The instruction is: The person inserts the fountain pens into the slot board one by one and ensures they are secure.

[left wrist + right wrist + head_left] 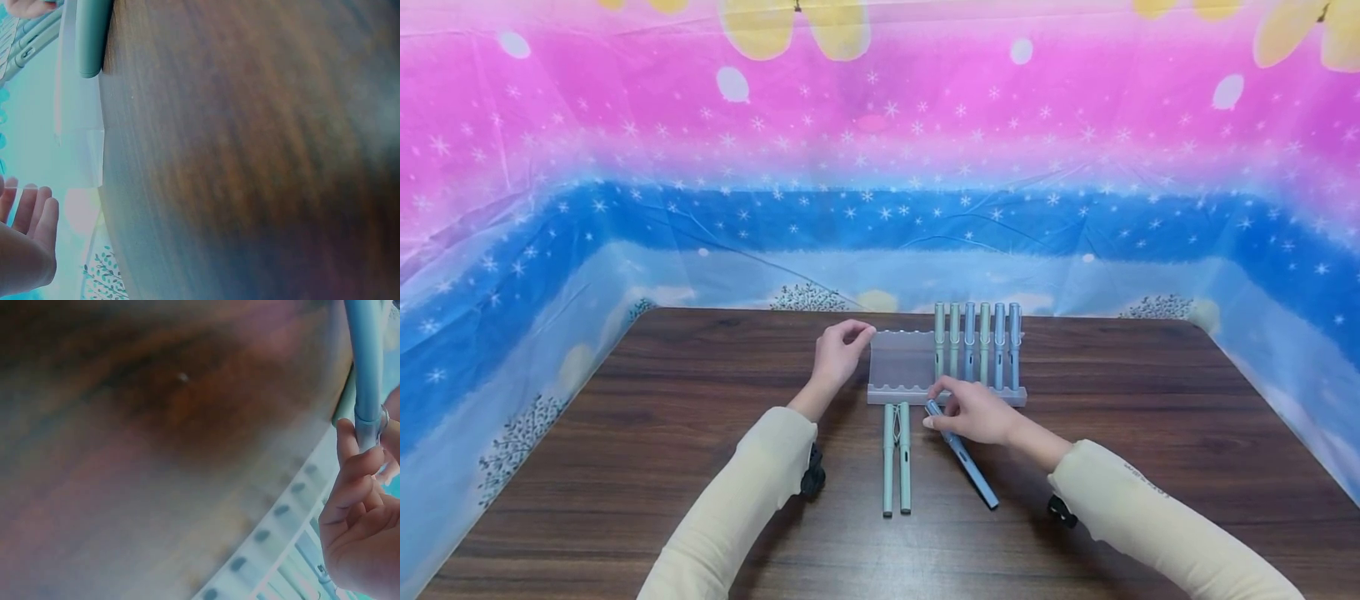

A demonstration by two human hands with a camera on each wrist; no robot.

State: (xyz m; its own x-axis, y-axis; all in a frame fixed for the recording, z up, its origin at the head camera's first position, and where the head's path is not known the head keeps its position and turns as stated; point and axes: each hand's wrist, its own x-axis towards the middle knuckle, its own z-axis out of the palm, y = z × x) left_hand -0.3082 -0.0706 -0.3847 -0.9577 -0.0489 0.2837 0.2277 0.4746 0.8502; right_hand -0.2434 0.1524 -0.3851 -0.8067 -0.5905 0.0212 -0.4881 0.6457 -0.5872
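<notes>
A clear pen rack [901, 360] stands on the table, with several capped pens [985, 333] in blue and green upright along its right side. My left hand [838, 354] pinches the rack's upper left corner between thumb and fingers; in the left wrist view, the left hand [31, 240] shows at the rack's edge. With my right hand [977, 414] I grip a blue pen [972, 471] by its cap end, in front of the rack. The pen slants, its other end toward me. The blue pen [367, 369] runs up from the fingers in the right wrist view.
Two green pens [888, 467] lie side by side in front of the rack, between my forearms. The dark wooden table [700, 375] reaches back to a pink and blue patterned cloth [865, 217] hung around it.
</notes>
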